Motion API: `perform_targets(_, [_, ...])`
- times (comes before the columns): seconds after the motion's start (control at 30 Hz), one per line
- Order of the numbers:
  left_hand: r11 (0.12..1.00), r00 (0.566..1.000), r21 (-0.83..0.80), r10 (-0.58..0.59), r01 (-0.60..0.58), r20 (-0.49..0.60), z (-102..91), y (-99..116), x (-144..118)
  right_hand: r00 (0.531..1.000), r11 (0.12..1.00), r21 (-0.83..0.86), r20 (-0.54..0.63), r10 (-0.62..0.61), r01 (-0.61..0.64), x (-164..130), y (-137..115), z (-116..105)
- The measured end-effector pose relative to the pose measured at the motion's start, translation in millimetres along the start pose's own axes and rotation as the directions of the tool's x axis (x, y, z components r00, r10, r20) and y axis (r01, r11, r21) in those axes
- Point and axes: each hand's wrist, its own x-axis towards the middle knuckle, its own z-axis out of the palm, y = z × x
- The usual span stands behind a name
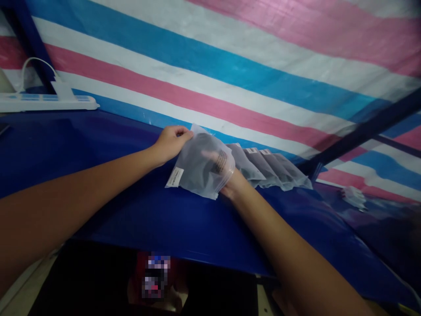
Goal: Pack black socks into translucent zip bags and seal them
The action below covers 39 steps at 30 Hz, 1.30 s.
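A frosted translucent zip bag (194, 169) is raised over the blue table in front of me, with a white barcode label at its lower left corner and dark print near its open end. My left hand (173, 142) pinches the bag's upper left corner between thumb and fingers. My right hand (226, 177) reaches into the bag through the right-hand opening. Its thumb shows through the plastic, lying over a dark flat item (197, 158) inside; the other fingers are hidden behind that item. What the dark item is cannot be made out.
Several similar filled bags (272, 169) lie overlapping in a row to the right, along the striped tarp wall (210, 96). A white power strip (49, 103) with a plugged-in cable sits at the back left. The blue table (148, 219) ends just before my lap.
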Motion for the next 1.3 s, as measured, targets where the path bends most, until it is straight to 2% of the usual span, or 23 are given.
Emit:
perform_targets(0.1, [0.998,0.995,-0.032,-0.048,0.045,-0.087,-6.2,-3,7,0.991,0.997,0.035,-0.12,0.066,-0.063,7,1,-10])
perform_targets(0.17, [0.996,0.985,-0.038,-0.085,0.08,-0.151,-12.4,-5,13,0.976,0.996,0.066,-0.204,0.069,-0.057,14,0,-18])
perform_targets(0.3, [0.99,0.966,-0.049,-0.138,0.13,-0.218,-24.3,-8,22,0.929,0.991,0.082,-0.365,-0.066,0.103,23,-6,-33])
perform_targets(0.43, [0.981,0.96,-0.078,-0.19,0.178,-0.207,-30.0,-14,27,0.885,0.972,0.037,-0.423,-0.194,0.23,25,-14,-40])
perform_targets(0.53, [0.983,0.953,-0.079,-0.182,0.168,-0.243,-32.9,-21,32,0.848,0.956,0.063,-0.481,-0.223,0.287,25,-18,-44])
perform_targets(0.67, [0.983,0.907,0.013,-0.163,0.183,-0.389,-41.2,-27,40,0.804,0.941,0.077,-0.545,-0.237,0.33,28,-21,-52])
perform_targets(0.73, [0.971,0.906,0.107,-0.158,0.215,-0.392,-48.4,-29,43,0.764,0.93,0.036,-0.583,-0.276,0.365,28,-22,-53])
perform_targets(0.83, [0.932,0.934,0.301,-0.093,0.204,-0.344,-62.6,-32,46,0.687,0.897,-0.102,-0.608,-0.399,0.431,25,-24,-47])
perform_targets(0.9, [0.863,0.964,0.478,-0.037,0.163,-0.262,-71.8,-35,46,0.638,0.844,-0.256,-0.561,-0.527,0.472,19,-25,-38])
perform_targets(0.97, [0.761,0.988,0.643,0.024,0.08,-0.152,-77.0,-35,44,0.581,0.737,-0.465,-0.457,-0.674,0.49,9,-26,-28])
perform_targets(1.03, [0.718,0.989,0.695,0.128,-0.038,-0.078,-74.9,-30,40,0.573,0.617,-0.634,-0.315,-0.757,0.466,-1,-25,-21])
perform_targets(1.1, [0.765,0.97,0.625,0.237,-0.157,-0.046,-64.8,-17,34,0.614,0.512,-0.724,-0.155,-0.774,0.462,-9,-22,-17])
perform_targets(1.13, [0.813,0.966,0.548,0.258,-0.196,-0.037,-57.5,-8,30,0.635,0.457,-0.752,-0.066,-0.769,0.475,-11,-20,-17])
perform_targets(1.17, [0.874,0.974,0.444,0.226,-0.195,-0.018,-49.7,2,25,0.645,0.389,-0.772,0.036,-0.763,0.503,-12,-18,-17])
perform_targets(1.2, [0.936,0.989,0.322,0.149,-0.144,0.01,-42.0,11,21,0.638,0.303,-0.779,0.155,-0.755,0.548,-12,-16,-17])
perform_targets(1.23, [0.978,0.996,0.2,0.049,-0.063,0.076,-35.1,19,16,0.608,0.203,-0.772,0.279,-0.743,0.603,-10,-14,-18])
perform_targets(1.3, [0.994,0.965,0.041,-0.106,0.099,0.24,-25.6,29,9,0.514,-0.009,-0.716,0.509,-0.691,0.698,-7,-10,-19])
